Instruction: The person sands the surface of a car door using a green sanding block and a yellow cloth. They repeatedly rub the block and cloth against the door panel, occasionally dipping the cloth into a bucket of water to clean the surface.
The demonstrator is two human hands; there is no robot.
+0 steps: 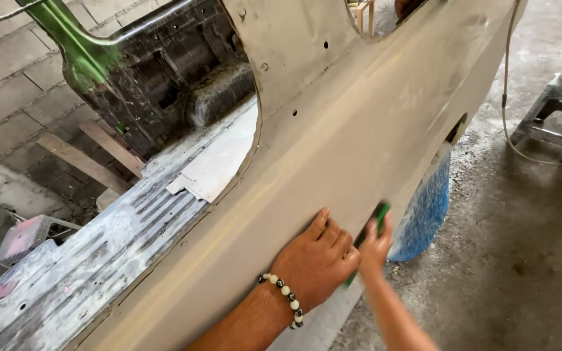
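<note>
Two hands on primed beige car panel point(359, 130), right grip point(375, 244) holding green sanding block point(371, 227), left hand point(317, 260) flat, concrete floor point(515, 260).

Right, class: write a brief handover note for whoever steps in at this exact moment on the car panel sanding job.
Left hand: flat on the beige primed body panel, bracing, holds nothing.
Right hand: grips a green sanding block against the panel's lower side, blurred.
Blue-covered wheel sits just below.
Done: panel looks evenly matt.
Left: cannot tell how much remains; the lower edge seems in progress.
</note>
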